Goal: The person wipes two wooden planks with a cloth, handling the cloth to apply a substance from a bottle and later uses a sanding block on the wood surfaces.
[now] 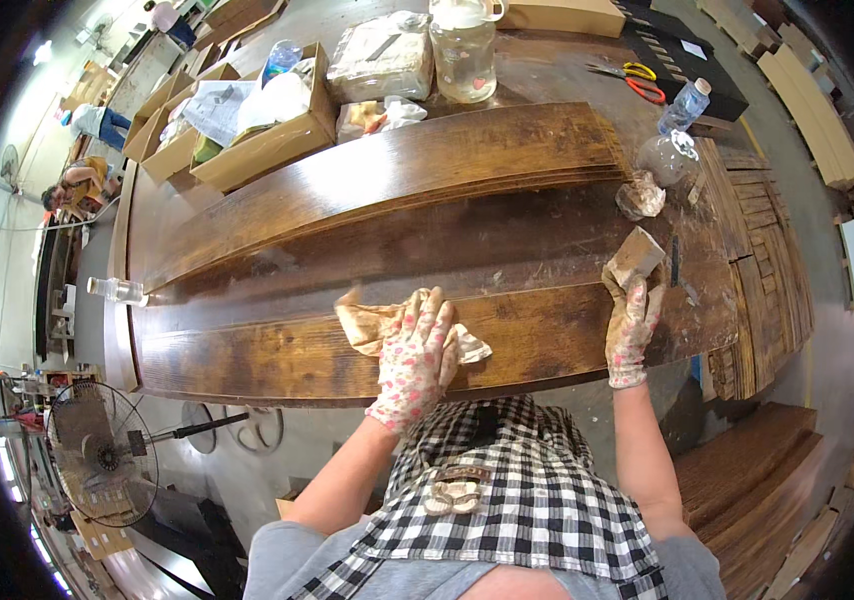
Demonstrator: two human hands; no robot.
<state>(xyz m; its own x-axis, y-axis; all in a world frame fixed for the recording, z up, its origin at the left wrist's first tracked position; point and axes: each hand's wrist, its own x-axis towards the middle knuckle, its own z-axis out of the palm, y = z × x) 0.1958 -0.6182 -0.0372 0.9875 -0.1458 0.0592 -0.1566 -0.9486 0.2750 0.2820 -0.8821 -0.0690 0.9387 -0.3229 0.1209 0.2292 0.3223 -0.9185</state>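
Clear bottle: point(119, 291) by the table's point(692, 325) left end; at this bent edge we cannot tell whether it stands or lies.
Front plank: point(217, 352) wood-grained, along the near edge, probably there so both our hands reach it easily.
Open carton: point(272, 140) behind the planks, packed with odds and ends, likely kept aside to leave working room.
Tan rag: point(362, 322) crumpled on the front plank, partly beneath our palm.
Left hand: point(413, 358) gloved, fingers extended and close together, laid over the rag, which suggests spread pressure.
Checked apron: point(517, 490) its patch bears lettering, which we leave uncopied.
Right hand: point(631, 325) gloved, fingers clamped on the tan block, seemingly for a firm grip.
Tan block: point(638, 252) above the plank's right end.
Water bottle: point(685, 106) far right; we cannot read any label.
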